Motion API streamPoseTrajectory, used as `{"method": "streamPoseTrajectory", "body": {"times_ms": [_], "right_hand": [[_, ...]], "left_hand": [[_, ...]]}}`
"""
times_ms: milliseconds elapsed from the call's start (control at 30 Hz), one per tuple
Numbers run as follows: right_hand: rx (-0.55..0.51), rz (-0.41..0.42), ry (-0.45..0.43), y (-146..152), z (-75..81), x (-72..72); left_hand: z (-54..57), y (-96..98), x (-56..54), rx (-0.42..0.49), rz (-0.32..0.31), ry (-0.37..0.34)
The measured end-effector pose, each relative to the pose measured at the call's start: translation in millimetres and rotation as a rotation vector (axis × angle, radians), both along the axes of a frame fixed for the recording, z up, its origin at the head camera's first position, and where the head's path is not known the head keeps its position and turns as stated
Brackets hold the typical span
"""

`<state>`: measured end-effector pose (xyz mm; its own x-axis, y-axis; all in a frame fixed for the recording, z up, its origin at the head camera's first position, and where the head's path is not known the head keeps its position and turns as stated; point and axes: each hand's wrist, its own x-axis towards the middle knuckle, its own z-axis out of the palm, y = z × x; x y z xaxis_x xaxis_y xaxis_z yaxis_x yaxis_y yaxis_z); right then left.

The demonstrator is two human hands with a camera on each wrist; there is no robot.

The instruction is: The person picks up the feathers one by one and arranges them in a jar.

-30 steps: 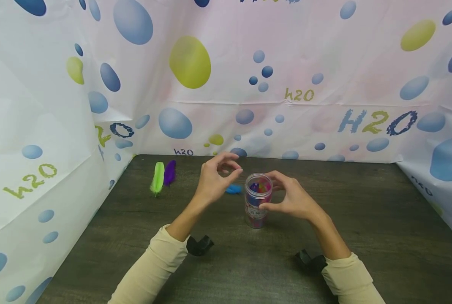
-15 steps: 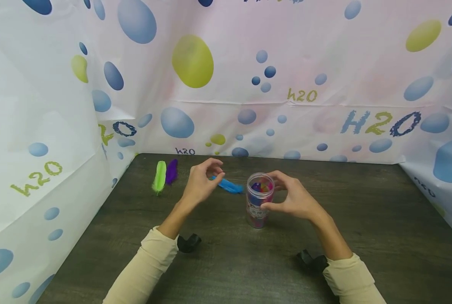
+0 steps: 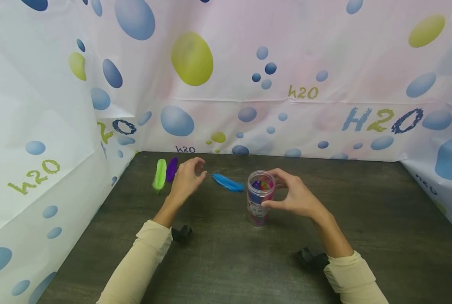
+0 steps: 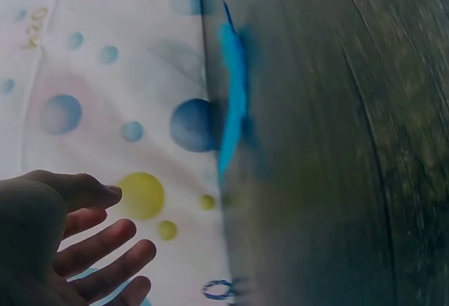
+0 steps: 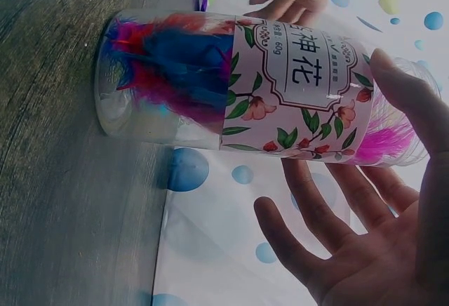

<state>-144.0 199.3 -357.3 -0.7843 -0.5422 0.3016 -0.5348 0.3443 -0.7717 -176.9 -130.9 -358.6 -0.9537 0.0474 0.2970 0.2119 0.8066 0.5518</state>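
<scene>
My right hand (image 3: pixel 296 196) holds a clear jar (image 3: pixel 257 211) near its top, thumb on the near side and fingers round the far side. Colourful feathers (image 5: pixel 175 67) fill the lidless jar, which stands upright on the table and bears a floral paper label (image 5: pixel 298 85). With nothing in it, my left hand (image 3: pixel 187 179) hovers over the table, its fingers loosely bent and spread. A blue feather (image 3: pixel 227 183) lies between that hand and the jar. Just left of the left hand are a purple feather (image 3: pixel 171 169) and a lime green feather (image 3: pixel 159 175).
A dark wood-grain table (image 3: pixel 226 261) carries everything. White sheeting (image 3: pixel 218 59) printed with blue and yellow dots rises behind it and along both sides. Black wrist mounts (image 3: pixel 182 233) hang under both forearms.
My left hand has moved left, away from the jar and toward the green and purple feathers, uncovering the blue feather. The right hand and jar have stayed in place.
</scene>
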Motion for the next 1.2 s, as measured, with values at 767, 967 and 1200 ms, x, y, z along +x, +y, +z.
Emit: {"method": "streamPoseTrajectory", "body": {"times_ms": [767,967,1200], "right_hand": [[0.003,0.006,0.017,0,-2.4,4.7],[0.005,0.004,0.015,0,-2.6,4.7],[0.007,0.006,0.014,2,-3.1,5.4]], "left_hand": [[-47.7,17.5,-46.2,0.027,0.053,-0.178],[-53.7,18.4,-48.3,0.111,0.038,-0.172],[-56.9,17.6,-46.9,0.231,0.053,-0.163]]}}
